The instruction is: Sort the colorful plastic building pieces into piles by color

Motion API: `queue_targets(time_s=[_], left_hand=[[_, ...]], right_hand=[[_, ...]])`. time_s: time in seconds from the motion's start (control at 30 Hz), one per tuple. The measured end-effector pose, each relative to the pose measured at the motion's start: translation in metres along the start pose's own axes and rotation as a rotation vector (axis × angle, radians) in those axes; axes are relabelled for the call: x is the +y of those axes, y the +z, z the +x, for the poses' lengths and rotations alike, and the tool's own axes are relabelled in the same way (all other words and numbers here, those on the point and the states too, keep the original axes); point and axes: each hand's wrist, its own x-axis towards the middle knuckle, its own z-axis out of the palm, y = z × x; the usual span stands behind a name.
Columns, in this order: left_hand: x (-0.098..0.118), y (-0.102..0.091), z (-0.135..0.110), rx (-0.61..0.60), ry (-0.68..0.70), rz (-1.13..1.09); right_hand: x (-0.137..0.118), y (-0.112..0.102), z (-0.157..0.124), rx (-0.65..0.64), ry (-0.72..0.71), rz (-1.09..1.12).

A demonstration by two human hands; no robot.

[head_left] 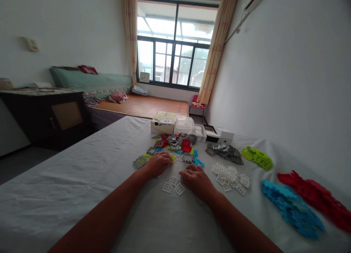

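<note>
My left hand is closed, its fingers curled down at the near edge of a mixed pile of toothed plastic building pieces. A yellow-green piece shows at its fingertips; whether it is gripped is hidden. My right hand is also closed, thumb and fingers drawn together low over the cloth, and what they hold, if anything, cannot be made out. Between and below the hands lie several small white window-like lattice pieces. A larger heap of white lattice pieces sits to the right of my right hand.
Sorted heaps lie to the right: grey, lime green, blue and red pieces. Behind the mixed pile stand a yellow-and-white box, a clear plastic tub and an open black box. A pale cloth covers the table.
</note>
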Motion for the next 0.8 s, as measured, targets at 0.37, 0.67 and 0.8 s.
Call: queue_targets(time_s=[0.37,0.67,0.8], left_hand=[[0.001,-0.003,0.0,-0.001,-0.011,-0.002],[0.0,-0.002,-0.001,-0.011,0.002,-0.014],[0.002,-0.004,0.0,-0.014,-0.012,-0.012]], right_hand=[[0.043,-0.026,-0.018,0.209,0.387,-0.014],[0.081,-0.035,-0.041,0.235,0.488,-0.043],[0.023,-0.026,-0.021,0.046,0.177,0.279]])
